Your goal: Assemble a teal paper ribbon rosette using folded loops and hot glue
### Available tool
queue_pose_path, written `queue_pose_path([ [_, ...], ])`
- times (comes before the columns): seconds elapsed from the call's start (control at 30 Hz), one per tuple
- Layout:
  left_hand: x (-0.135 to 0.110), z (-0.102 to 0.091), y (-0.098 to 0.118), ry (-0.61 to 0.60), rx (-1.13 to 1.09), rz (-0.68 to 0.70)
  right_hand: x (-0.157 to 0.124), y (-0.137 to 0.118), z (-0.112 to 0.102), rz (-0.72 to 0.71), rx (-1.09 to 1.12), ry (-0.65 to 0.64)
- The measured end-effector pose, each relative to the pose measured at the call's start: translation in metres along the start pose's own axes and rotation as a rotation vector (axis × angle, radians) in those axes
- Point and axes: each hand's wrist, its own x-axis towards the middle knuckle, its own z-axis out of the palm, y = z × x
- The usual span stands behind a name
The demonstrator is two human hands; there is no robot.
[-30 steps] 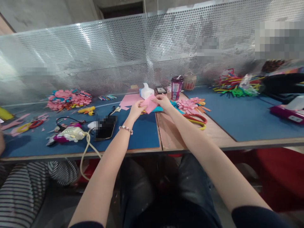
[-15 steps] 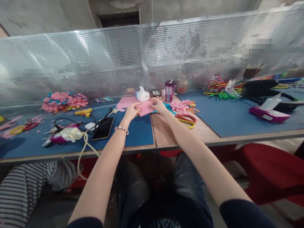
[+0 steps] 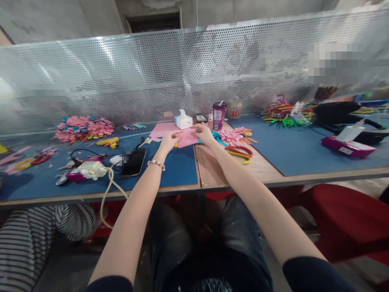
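Observation:
Both arms reach far out over the table. My left hand (image 3: 168, 140) pinches the left edge of a pink paper sheet (image 3: 186, 138), and my right hand (image 3: 204, 134) pinches its upper right edge. The sheet is held just above the blue mat (image 3: 170, 170) at the seam with the bare wooden strip (image 3: 212, 166). More pink paper (image 3: 162, 129) lies flat behind it. A bead bracelet sits on my left wrist.
Phone (image 3: 133, 162), glue gun (image 3: 82, 172) with cord and small tools lie left. Paper flowers (image 3: 83, 127) at far left, a pink flower (image 3: 231, 136), red-yellow scissors (image 3: 241, 152), tissue box (image 3: 183, 120), purple cup (image 3: 219, 114). Perforated metal screen behind. A striped-sleeved person sits at left.
The view has shifted slightly. Both hands stay pinched on the pink sheet, which has lowered and flattened a little toward the mat.

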Motion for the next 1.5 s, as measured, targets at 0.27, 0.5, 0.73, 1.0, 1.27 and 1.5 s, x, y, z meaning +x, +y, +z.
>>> queue_pose_path([
  [0.27, 0.0044, -0.003, -0.0086, 0.012, 0.068, 0.018, 0.0022, 0.0013, 0.0002, -0.019, -0.038, 0.009],
  [0.5, 0.0035, -0.0037, -0.0098, 0.001, 0.108, 0.04, 0.0016, 0.0008, 0.0004, -0.019, -0.061, 0.012],
  [0.73, 0.0013, -0.0029, -0.0065, -0.016, 0.101, 0.039, 0.0017, 0.003, 0.0015, -0.019, -0.047, 0.005],
  [1.0, 0.0014, -0.0028, -0.0061, -0.018, 0.104, 0.056, 0.0027, 0.0062, 0.0016, -0.005, -0.02, -0.013],
  [1.27, 0.0022, -0.0028, -0.0073, -0.017, 0.11, 0.057, 0.0026, 0.0066, 0.0031, 0.036, 0.039, -0.005],
  [1.5, 0.0012, -0.0033, -0.0067, -0.012, 0.107, 0.045, -0.0006, 0.0017, 0.0039, 0.135, 0.164, 0.022],
])
